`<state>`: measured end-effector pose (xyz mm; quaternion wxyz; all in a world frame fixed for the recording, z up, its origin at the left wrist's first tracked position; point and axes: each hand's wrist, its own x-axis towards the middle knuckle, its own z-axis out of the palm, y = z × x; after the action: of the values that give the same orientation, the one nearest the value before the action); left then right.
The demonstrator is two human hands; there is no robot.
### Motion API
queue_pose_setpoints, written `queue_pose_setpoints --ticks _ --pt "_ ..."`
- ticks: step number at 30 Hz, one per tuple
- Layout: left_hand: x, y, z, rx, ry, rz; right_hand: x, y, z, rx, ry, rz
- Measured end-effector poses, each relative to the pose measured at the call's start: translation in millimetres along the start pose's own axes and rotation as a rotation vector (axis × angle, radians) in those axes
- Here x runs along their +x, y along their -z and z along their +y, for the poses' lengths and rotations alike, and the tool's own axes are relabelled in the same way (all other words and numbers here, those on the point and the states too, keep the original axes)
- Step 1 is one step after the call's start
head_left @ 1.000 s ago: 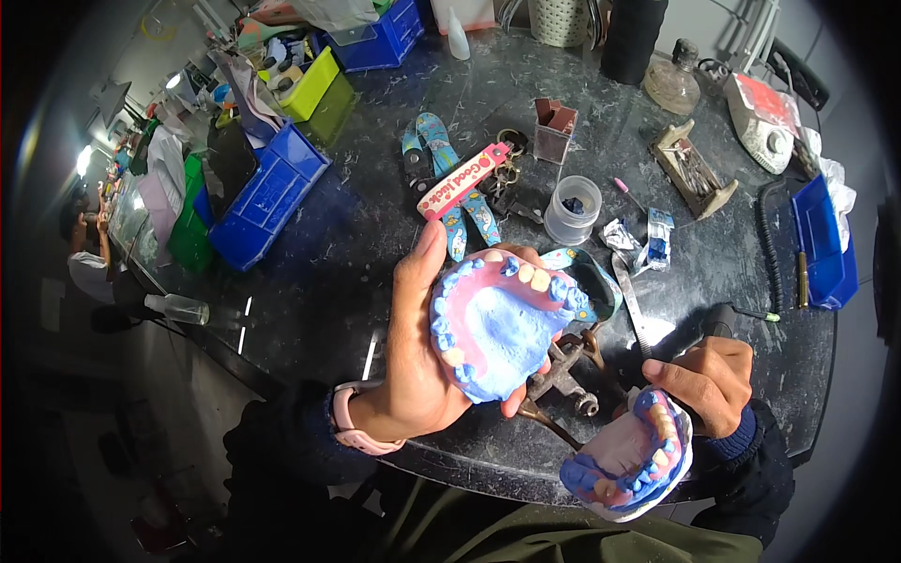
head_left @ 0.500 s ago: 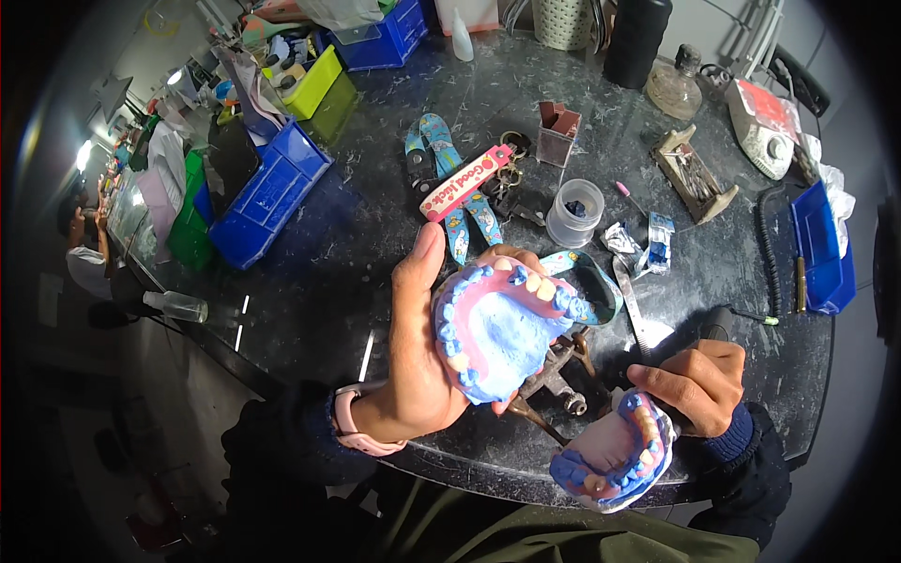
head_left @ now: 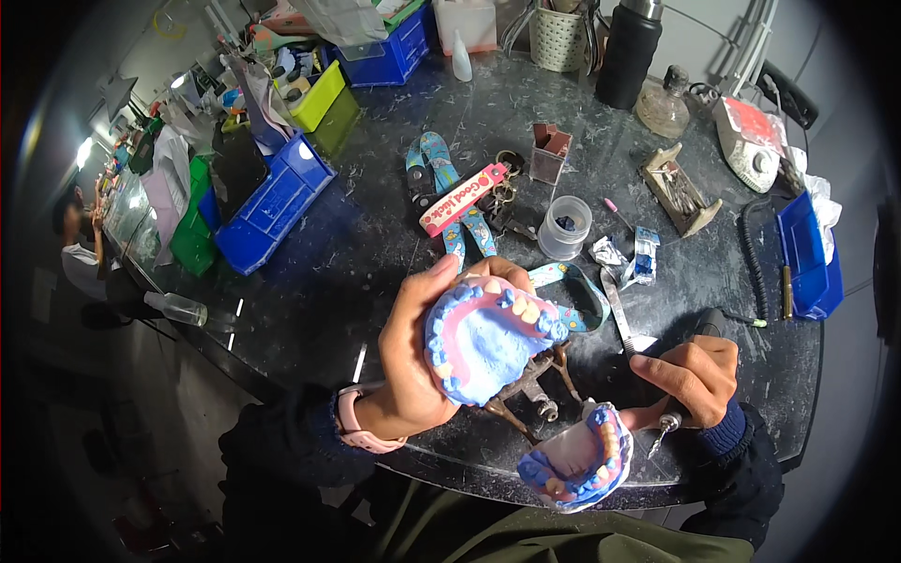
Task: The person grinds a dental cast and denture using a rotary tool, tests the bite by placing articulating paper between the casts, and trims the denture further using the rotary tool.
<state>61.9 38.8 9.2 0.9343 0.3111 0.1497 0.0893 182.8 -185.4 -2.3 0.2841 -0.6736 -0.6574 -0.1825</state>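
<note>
My left hand [head_left: 410, 352] holds a blue dental cast [head_left: 493, 347] with a pink base rim and cream and blue teeth, its inner face turned up. Under it, a metal articulator [head_left: 537, 389] partly shows. A second dental cast [head_left: 584, 458], blue, pink and whitish with cream teeth, hangs tilted to the lower right, joined to the articulator as far as I can see. Closed around a dark rotary handpiece [head_left: 668, 424], my right hand [head_left: 693, 380] has a finger reaching to that lower cast's edge. The handpiece's thin tip points down, apart from the cast.
Beyond my hands lie a metal knife [head_left: 615, 310], torn foil packets [head_left: 644, 255], a clear cup [head_left: 565, 228] and a patterned lanyard [head_left: 474, 225] with keys. A wooden bur holder [head_left: 680, 192] stands at right. Blue bins [head_left: 277, 202] and a black bottle [head_left: 627, 61] stand farther off.
The lower cast has moved left, away from my right hand. The handpiece's metal tip now shows below that hand. My left hand has shifted slightly left with its cast.
</note>
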Motion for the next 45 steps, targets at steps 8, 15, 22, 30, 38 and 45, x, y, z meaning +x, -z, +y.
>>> queue_pose_setpoints --ticks 8,15,22,30,38,45 --pt "-0.8 10.8 8.2 0.414 -0.134 -0.348 -2.0 0.1 6.9 -0.041 0.052 0.023" --pt "-7.3 10.1 14.7 0.553 -0.112 -0.515 3.8 3.2 6.2 -0.012 0.013 0.035" --pt "-11.0 5.6 17.6 0.586 -0.103 -0.558 1.4 0.7 9.1 -0.06 0.008 0.027" --pt "-8.3 6.5 13.1 0.636 -0.295 -0.612 -2.9 1.4 8.1 -0.061 -0.03 -0.024" --pt "-2.7 6.2 11.6 0.678 -0.343 -0.629 -2.5 3.0 11.2 -0.057 -0.035 -0.037" --pt "-12.3 3.6 12.5 0.734 -0.278 -0.512 -4.2 1.9 11.1 -0.036 -0.186 0.054"
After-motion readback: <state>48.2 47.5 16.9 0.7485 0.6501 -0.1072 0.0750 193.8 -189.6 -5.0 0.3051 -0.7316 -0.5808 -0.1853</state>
